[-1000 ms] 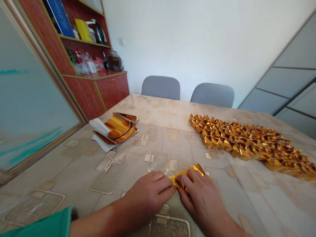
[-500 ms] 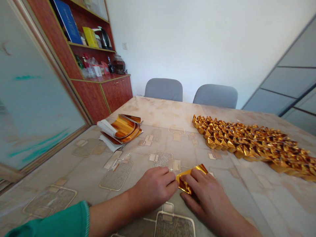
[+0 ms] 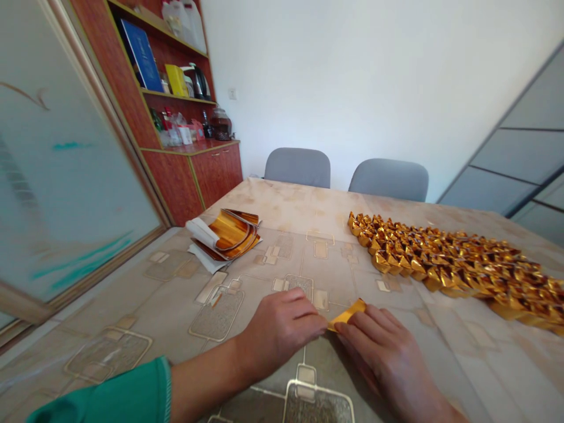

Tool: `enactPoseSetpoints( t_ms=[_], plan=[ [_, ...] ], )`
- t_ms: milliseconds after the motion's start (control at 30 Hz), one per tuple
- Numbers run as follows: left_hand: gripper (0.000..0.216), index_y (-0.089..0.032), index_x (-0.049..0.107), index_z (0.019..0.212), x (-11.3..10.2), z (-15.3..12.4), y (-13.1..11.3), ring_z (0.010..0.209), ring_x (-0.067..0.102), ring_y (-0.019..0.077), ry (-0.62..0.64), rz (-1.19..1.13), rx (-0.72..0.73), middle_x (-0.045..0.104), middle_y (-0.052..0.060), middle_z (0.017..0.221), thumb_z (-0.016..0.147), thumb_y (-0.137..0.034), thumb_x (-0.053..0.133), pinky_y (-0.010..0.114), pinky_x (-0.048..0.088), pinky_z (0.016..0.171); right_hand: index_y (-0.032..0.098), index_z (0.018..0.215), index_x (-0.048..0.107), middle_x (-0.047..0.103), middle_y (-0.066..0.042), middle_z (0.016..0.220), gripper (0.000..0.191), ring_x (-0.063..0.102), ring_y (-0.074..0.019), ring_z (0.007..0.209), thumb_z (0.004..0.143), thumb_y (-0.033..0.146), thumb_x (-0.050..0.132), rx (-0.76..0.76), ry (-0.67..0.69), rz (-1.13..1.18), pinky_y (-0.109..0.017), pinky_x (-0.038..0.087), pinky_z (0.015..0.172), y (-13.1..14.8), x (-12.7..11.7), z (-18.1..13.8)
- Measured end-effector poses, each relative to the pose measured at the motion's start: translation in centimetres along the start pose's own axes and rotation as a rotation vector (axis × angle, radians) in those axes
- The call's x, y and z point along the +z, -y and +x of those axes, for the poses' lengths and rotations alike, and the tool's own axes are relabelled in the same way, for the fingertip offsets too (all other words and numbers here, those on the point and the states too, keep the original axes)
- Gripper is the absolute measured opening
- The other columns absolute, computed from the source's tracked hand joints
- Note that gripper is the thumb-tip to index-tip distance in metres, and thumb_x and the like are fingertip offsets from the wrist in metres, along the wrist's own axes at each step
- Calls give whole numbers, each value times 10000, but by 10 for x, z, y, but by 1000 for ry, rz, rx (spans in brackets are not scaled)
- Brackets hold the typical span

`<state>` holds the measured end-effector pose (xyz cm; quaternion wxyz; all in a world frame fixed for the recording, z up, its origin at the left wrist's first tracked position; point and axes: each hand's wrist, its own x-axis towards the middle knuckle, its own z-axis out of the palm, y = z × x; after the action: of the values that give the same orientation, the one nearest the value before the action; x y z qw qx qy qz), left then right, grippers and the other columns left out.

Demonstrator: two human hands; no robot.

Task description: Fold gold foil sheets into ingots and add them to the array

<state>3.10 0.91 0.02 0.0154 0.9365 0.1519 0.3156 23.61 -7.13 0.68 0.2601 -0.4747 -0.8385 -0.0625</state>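
Observation:
A small folded piece of gold foil paper (image 3: pixel 348 314) is held low over the patterned tablecloth, between my two hands. My left hand (image 3: pixel 286 317) pinches its left end with the fingertips. From the right, my right hand (image 3: pixel 383 346) grips the other end, its fingers covering much of the paper. At the left of the table lies a loose stack of gold foil sheets (image 3: pixel 231 229), curled, with white backs showing. On the right stand rows of folded gold paper ingots (image 3: pixel 440 252), packed close together.
The table (image 3: pixel 282 200) carries a patterned cloth. Two grey chairs (image 3: pixel 297 167) stand behind its far edge. A red-brown cabinet (image 3: pixel 215 176) with bottles, a kettle and boxes is at the back left, beside a frosted glass door (image 3: pixel 79 176).
The gold paper now shows as a narrower folded strip, with less of its face visible. My right hand's fingers have closed further over it. The view has shifted slightly.

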Motion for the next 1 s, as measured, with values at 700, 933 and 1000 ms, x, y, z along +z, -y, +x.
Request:
enactPoseSetpoints(
  t_ms=[700, 933, 1000],
  plan=[
    [350, -138, 686, 811, -14, 0, 7, 624, 617, 144, 108, -965, -894, 721, 68, 756, 938, -419, 520, 233, 434, 519, 166, 981, 690, 650, -39, 725, 171, 432, -195, 675, 972, 170, 520, 44, -204, -127, -329, 263, 636, -4, -17, 1],
    [437, -118, 676, 1020, 5, 0, -27, 848, 667, 181, 66, -1591, -1017, 708, 103, 945, 742, -441, 774, 304, 519, 747, 164, 1052, 682, 666, -40, 734, 176, 483, -199, 668, 970, 202, 531, -44, -171, -140, -349, 313, 660, 14, -3, 2],
    [381, -118, 664, 998, 7, -1, -25, 815, 657, 166, -40, -1515, -1093, 700, 89, 927, 779, -420, 735, 308, 514, 753, 164, 1094, 672, 690, -48, 805, 193, 514, -200, 700, 966, 226, 541, -75, -154, -122, -354, 345, 691, 15, -2, 3]
  ],
)
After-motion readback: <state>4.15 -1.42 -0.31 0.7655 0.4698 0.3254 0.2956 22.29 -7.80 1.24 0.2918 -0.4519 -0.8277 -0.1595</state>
